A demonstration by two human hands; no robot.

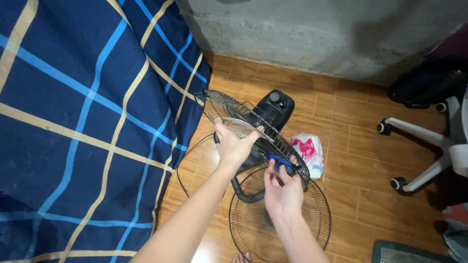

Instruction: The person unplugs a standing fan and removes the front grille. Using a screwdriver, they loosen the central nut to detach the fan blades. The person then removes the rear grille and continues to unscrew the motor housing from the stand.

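Head view: left hand point(233, 145) clasps the tilted fan guard point(253, 134) at its upper rim, right hand point(282, 187) pinching a blue piece point(279, 162) at the lower rim.

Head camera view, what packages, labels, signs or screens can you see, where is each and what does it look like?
Plastic bag: on the tiled floor right of the black fan, soft crumpled pouch, white with a pink and red print.
No signs or screens show.
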